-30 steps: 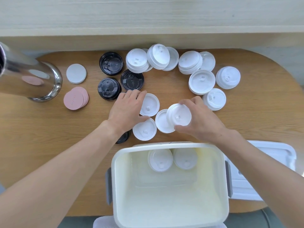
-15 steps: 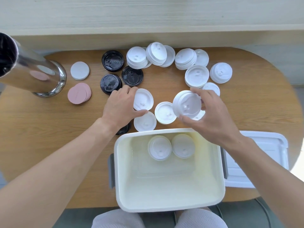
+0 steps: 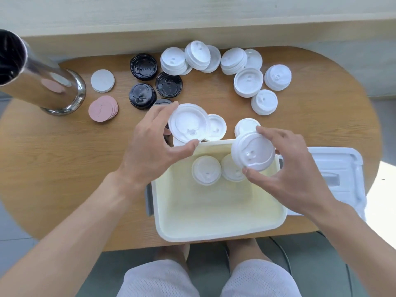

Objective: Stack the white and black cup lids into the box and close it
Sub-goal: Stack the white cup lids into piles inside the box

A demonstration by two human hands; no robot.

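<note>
My left hand (image 3: 150,146) grips a white cup lid (image 3: 188,123) just beyond the far left corner of the open white box (image 3: 214,234). My right hand (image 3: 291,170) holds a small stack of white lids (image 3: 252,152) over the box's far right corner. Two white lids (image 3: 206,170) lie side by side on the box floor at its far end. Several white lids (image 3: 248,82) are spread over the far side of the table. Black lids (image 3: 143,66) lie at the far left of them. The box's cover (image 3: 338,168) lies to the right.
A shiny steel cylinder (image 3: 38,80) stands at the far left of the wooden table (image 3: 53,159). Beside it lie a white disc (image 3: 102,80) and a pile of pink discs (image 3: 102,108). My knees show below the table's near edge.
My left hand has lifted a white lid off the table. My right hand has carried its lids from above the table toward me, to over the box's far right corner.
</note>
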